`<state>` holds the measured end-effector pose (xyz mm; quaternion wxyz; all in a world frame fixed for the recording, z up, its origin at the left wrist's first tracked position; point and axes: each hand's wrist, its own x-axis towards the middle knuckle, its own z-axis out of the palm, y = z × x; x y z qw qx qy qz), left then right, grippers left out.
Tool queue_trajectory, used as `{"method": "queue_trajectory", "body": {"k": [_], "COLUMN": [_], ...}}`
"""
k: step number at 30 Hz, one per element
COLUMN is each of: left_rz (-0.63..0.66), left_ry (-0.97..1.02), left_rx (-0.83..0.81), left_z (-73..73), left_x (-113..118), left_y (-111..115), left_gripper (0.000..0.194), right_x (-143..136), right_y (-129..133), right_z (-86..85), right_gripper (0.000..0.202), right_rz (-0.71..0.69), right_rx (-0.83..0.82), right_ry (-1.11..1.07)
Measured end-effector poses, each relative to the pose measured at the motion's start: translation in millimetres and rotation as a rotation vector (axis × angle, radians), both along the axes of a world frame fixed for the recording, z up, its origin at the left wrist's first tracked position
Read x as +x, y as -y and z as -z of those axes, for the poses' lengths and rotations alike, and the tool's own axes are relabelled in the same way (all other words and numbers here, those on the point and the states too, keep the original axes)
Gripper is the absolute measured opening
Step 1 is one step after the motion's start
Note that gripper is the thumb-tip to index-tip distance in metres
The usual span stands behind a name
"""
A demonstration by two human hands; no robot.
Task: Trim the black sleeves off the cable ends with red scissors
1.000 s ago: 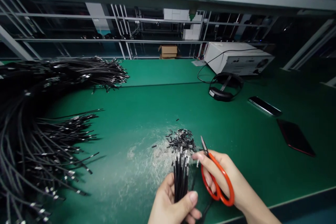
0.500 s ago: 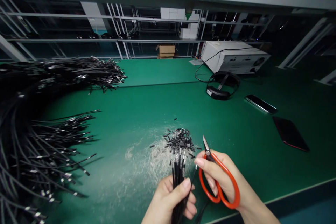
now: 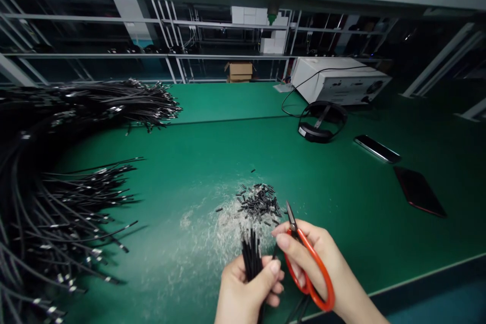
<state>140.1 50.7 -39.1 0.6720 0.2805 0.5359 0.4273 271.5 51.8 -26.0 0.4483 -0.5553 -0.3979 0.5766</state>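
My left hand [image 3: 252, 283] is closed round a bundle of black cables [image 3: 251, 255], their stripped ends pointing away from me. Beside it, my right hand [image 3: 315, 258] holds red-handled scissors [image 3: 321, 276], blades closed and pointing up and away. The thumb and forefinger of that hand pinch near the end of a single black cable [image 3: 275, 250] that leads down towards my left fingers. Just beyond the bundle lies a heap of short black cut sleeve pieces [image 3: 261, 201], with pale, fine strands [image 3: 228, 220] scattered round it on the green mat.
Large bundles of black cables [image 3: 87, 187] fill the left of the green table [image 3: 212, 147]. At the back right stand a white metal box [image 3: 337, 83] and a black headband device [image 3: 317, 131]. Two phone-like slabs, one silver-edged [image 3: 376, 148] and one red-edged [image 3: 419, 191], lie at right.
My right hand and the scissors have shifted slightly left, closer to the bundle. The cable bundle in my left hand now leans a little to the left.
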Motion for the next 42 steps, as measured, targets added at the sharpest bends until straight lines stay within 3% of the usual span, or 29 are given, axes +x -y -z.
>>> {"method": "queue_trajectory", "body": {"k": [6, 10, 14, 17, 22, 29, 42], "left_rz": [-0.217, -0.265, -0.184, -0.085, -0.029, -0.027, 0.027], "left_ry": [-0.124, -0.135, -0.100, -0.056, 0.034, 0.119, 0.093], "left_rx": [0.054, 0.055, 0.053, 0.032, -0.017, -0.074, -0.056], "left_z": [-7.8, -6.5, -0.3, 4.3, 7.7, 6.1, 9.4], "left_x": [10.3, 11.7, 9.1, 6.6, 2.0, -0.9, -2.0], "left_y": [9.9, 12.9, 11.7, 8.4, 2.7, -1.0, -0.7], "left_gripper": [0.033, 0.033, 0.033, 0.033, 0.034, 0.033, 0.029], "right_x": [-14.9, -20.1, -11.2, 1.2, 21.0, 34.6, 33.9], "right_y": [6.0, 9.9, 8.3, 4.3, 1.7, 5.5, 4.9], "right_z": [-1.5, 7.1, 16.9, 13.3, -1.3, 3.9, 9.3], "right_gripper": [0.035, 0.026, 0.012, 0.010, 0.008, 0.031, 0.022], "right_rz": [0.096, 0.221, 0.086, -0.109, -0.265, -0.322, -0.321], "right_rx": [0.032, 0.313, 0.774, 0.934, 0.802, 0.638, 0.735], "right_ry": [0.317, 0.738, 1.035, 1.099, 1.053, 1.377, 1.507]}}
